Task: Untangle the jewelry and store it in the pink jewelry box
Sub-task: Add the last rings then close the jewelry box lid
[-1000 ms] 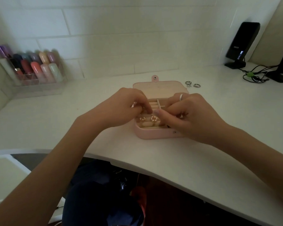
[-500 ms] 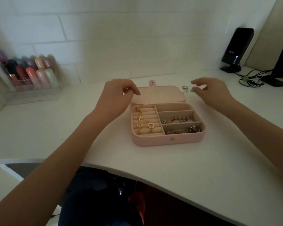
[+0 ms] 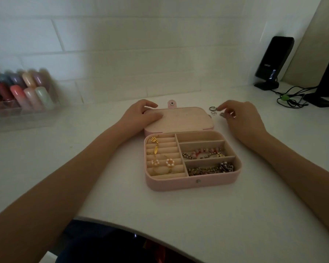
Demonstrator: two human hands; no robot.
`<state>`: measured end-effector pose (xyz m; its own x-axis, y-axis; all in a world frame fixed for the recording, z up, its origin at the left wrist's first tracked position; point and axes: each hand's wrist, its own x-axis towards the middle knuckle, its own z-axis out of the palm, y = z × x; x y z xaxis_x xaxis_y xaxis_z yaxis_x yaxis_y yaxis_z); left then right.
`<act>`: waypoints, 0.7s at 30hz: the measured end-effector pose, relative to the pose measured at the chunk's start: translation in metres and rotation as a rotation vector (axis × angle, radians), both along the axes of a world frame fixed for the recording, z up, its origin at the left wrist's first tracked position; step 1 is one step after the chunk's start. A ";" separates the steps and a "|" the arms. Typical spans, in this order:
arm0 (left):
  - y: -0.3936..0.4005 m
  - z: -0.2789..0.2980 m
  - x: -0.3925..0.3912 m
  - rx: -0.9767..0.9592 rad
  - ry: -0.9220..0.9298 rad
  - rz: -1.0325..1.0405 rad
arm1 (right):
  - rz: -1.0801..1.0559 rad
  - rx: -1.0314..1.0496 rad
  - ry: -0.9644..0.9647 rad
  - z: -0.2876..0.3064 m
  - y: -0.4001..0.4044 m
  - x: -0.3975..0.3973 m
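The left hand [image 3: 141,115] rests flat on the open lid [image 3: 180,118] of the pink jewelry box [image 3: 193,184]; the right hand [image 3: 243,118] pinches a small ring [image 3: 222,114] (blurred) beside two rings [image 3: 212,110] on the table [image 3: 198,215].

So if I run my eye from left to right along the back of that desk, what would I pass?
Clear organizer of colourful tubes → left hand resting on the box lid → small silver rings → right hand → black speaker → tangled cables.
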<state>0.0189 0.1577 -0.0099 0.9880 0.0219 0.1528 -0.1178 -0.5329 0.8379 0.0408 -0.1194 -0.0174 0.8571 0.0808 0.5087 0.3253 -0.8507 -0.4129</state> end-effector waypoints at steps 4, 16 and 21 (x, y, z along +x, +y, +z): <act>0.004 0.002 -0.002 -0.182 0.000 -0.015 | 0.428 0.401 0.202 0.060 0.027 -0.038; 0.001 0.001 -0.006 -0.295 -0.099 -0.015 | 0.625 -0.092 0.399 0.061 0.053 -0.052; 0.001 0.004 -0.007 -0.507 -0.044 0.043 | 0.335 0.069 0.083 0.050 0.029 -0.024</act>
